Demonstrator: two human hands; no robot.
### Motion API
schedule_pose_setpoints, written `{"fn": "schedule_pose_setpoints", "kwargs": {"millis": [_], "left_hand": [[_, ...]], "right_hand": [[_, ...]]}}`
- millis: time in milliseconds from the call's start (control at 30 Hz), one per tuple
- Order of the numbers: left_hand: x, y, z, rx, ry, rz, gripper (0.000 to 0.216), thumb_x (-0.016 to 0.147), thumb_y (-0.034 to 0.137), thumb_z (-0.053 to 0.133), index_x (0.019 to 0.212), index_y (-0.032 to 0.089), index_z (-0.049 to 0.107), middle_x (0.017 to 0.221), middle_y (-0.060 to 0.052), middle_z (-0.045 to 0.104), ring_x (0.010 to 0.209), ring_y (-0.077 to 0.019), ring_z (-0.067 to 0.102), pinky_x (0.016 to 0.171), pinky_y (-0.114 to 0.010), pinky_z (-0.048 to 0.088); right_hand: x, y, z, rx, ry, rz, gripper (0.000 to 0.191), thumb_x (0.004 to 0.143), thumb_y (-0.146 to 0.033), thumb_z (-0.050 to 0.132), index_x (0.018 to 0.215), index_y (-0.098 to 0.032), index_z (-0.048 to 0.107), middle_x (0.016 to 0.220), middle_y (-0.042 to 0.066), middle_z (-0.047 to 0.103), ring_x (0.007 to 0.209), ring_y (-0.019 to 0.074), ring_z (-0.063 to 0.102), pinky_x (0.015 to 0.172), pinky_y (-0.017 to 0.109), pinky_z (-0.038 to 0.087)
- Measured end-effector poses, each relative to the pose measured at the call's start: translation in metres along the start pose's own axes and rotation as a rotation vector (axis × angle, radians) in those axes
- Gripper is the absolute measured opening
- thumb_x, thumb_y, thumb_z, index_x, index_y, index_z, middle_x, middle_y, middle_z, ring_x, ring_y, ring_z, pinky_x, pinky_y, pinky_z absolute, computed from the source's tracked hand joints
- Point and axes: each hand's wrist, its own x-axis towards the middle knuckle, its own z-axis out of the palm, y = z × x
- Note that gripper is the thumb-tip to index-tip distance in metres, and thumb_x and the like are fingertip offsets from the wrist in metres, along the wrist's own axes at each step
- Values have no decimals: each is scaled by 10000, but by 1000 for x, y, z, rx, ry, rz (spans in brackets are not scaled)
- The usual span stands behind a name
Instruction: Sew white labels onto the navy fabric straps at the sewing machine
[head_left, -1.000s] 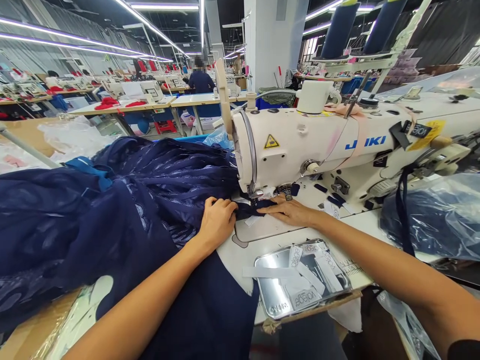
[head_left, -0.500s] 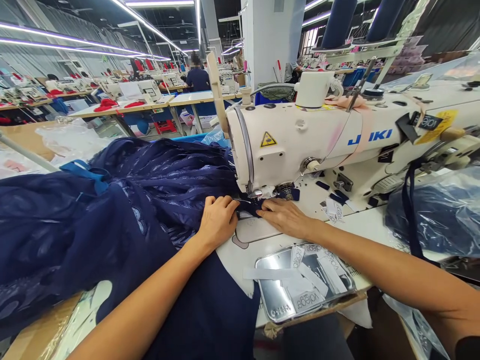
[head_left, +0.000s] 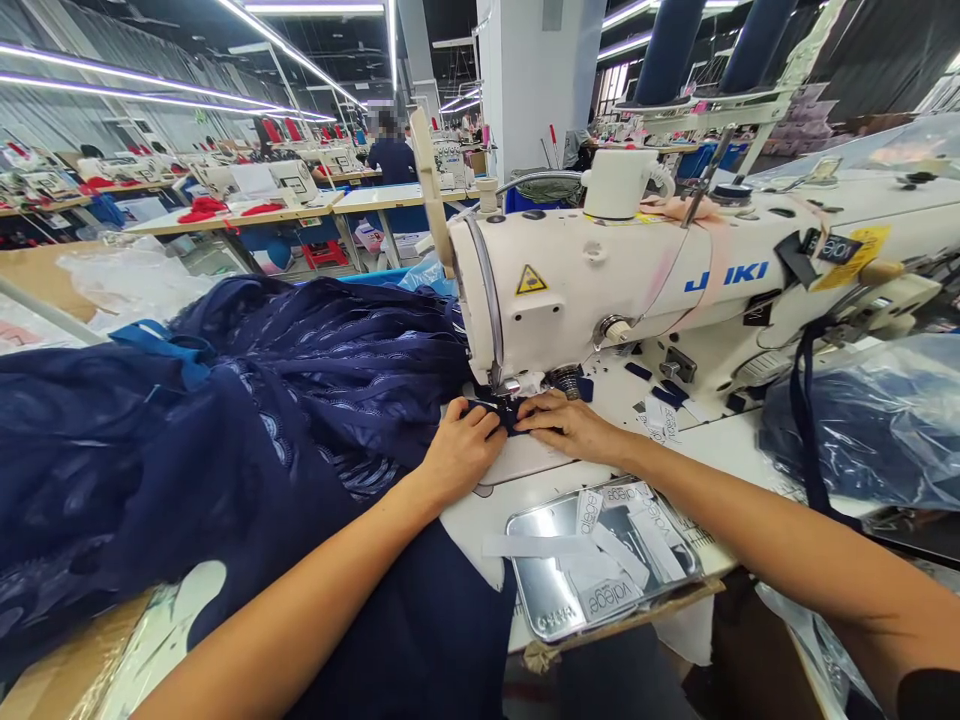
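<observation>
A white sewing machine (head_left: 585,290) stands in front of me, its needle area just above a small dark navy piece of fabric (head_left: 504,408). My left hand (head_left: 463,450) has its fingers curled over the left side of that fabric. From the right, my right hand (head_left: 571,430) grips its other edge close to the presser foot, with some fingers partly hidden. A large navy garment (head_left: 330,350) with gathered, lace-trimmed layers spreads left of the machine and drapes down the table's front.
A metal tray (head_left: 547,610) with several white printed labels (head_left: 600,565) lies at the front edge. Dark scraps (head_left: 664,393) and more labels (head_left: 660,418) litter the machine bed. On the right sits a plastic bag of navy fabric (head_left: 885,420); thread cones (head_left: 667,50) stand above.
My left hand has slid right and slightly forward, closer to my right hand and the needle. My right hand's fingers have shifted a little on the fabric. The view has moved slightly.
</observation>
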Motion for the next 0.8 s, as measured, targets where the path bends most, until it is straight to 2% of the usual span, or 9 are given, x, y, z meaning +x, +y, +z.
{"fn": "schedule_pose_setpoints", "kwargs": {"millis": [200,333,433,800], "left_hand": [[-2,-3,-4,-49,-53,-5,148,827,145,477,769,161,613,728,-30,592,710,-176,501,734,-361,326],[-7,-8,-8,-137,-79,-27,171,841,145,453,899,176,610,992,-45,629,962,-208,512,846,-393,309],[-11,-11,-8,-206,-108,-21,214,847,134,434,977,180,597,1091,-34,617,1071,-211,478,868,-388,308],[-11,-14,-7,-285,-235,-43,314,824,96,405,1064,182,587,1131,-55,608,1050,-219,510,840,-388,351]], "right_hand": [[0,-4,-5,-152,-52,-113,275,880,-157,394,987,-167,646,994,87,603,916,188,517,773,332,461],[1,-8,-7,-207,-54,-155,274,879,-144,388,982,-150,642,982,92,607,883,187,519,767,328,461],[1,-8,-8,-213,-64,-161,270,875,-140,390,974,-157,642,981,88,606,883,187,519,761,326,464],[0,-3,-5,-195,-45,-159,271,875,-143,389,998,-158,631,1054,101,594,929,198,518,774,335,475]]}}
